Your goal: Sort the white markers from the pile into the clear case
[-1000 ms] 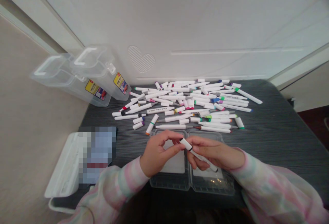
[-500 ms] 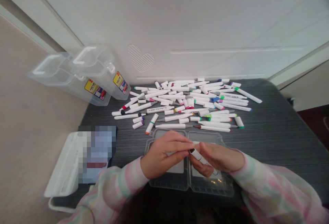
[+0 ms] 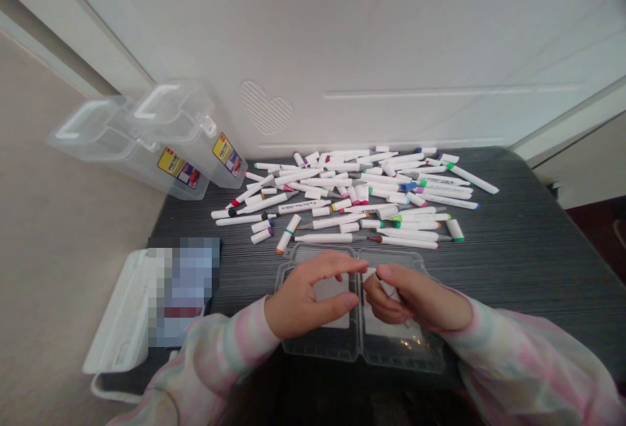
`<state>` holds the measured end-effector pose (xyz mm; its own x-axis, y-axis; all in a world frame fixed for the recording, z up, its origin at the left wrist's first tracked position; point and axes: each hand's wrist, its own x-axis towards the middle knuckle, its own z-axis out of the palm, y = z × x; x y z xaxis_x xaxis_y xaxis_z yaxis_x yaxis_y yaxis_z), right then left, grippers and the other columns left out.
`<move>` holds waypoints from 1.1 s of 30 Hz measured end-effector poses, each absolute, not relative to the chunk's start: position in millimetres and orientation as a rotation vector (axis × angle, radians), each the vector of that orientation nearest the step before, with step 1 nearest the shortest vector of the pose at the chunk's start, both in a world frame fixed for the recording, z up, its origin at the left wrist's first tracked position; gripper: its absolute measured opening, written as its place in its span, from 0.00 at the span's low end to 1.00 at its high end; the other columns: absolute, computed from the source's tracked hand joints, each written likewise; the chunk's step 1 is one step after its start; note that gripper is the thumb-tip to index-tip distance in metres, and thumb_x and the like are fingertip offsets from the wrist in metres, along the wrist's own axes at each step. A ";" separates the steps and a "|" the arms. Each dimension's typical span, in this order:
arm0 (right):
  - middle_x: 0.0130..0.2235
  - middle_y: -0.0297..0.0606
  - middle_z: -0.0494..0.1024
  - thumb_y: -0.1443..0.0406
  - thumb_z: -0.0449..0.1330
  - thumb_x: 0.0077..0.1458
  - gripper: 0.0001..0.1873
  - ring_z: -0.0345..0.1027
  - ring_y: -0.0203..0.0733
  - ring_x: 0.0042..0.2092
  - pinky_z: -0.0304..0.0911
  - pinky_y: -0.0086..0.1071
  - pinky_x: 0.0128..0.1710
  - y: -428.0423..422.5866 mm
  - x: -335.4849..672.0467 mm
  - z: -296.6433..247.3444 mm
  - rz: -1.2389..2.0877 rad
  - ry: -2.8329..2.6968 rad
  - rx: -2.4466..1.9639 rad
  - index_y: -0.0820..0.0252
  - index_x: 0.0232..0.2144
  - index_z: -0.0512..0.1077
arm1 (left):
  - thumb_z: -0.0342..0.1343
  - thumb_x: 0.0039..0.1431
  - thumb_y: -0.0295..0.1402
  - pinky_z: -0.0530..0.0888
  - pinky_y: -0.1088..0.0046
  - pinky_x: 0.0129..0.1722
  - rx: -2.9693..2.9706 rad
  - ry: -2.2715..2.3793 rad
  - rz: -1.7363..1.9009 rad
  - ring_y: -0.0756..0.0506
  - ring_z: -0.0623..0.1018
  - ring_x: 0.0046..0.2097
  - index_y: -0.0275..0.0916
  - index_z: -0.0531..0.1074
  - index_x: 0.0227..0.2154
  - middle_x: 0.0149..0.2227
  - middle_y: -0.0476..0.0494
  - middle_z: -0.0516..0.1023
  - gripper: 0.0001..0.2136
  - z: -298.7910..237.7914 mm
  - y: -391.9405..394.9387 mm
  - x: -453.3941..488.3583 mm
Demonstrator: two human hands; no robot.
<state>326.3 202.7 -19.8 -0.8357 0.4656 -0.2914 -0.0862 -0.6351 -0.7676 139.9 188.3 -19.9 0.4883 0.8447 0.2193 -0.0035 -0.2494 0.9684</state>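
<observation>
Over the open clear plastic case (image 3: 320,349) at the table's near edge, both hands are raised close together. My right hand (image 3: 420,299) is closed around a white marker (image 3: 390,290) with a dark band near its upper end; the fingers cover much of it. A small white end shows at these fingertips, and I cannot tell whether it is a separate cap. My left hand (image 3: 308,299) is open, thumb and fingers apart, its fingertips near the right hand. Beyond the case lies a spread of white markers (image 3: 325,239) and loose caps (image 3: 454,230) in many colours.
Two clear handled boxes (image 3: 193,152) with yellow labels stand at the back left. A white case with a handle (image 3: 115,321) and a blurred-out flat device (image 3: 188,295) lie at the left. Behind the dark table (image 3: 528,263) rises a white panel (image 3: 391,41) with a heart relief.
My left hand's fingers have come away from the marker's end and spread apart. My right hand has curled further around the marker, hiding more of it.
</observation>
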 end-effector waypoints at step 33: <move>0.11 0.21 0.43 0.54 0.44 0.45 0.13 0.31 0.27 0.13 0.39 0.23 0.14 203.8 319.7 -5.2 2.459 -0.628 -0.809 0.57 0.23 0.52 | 0.51 0.52 0.35 0.67 0.68 0.36 1.476 0.834 0.970 0.47 0.69 0.35 0.36 0.70 0.36 0.32 0.43 0.71 0.10 -25.2 189.6 137.6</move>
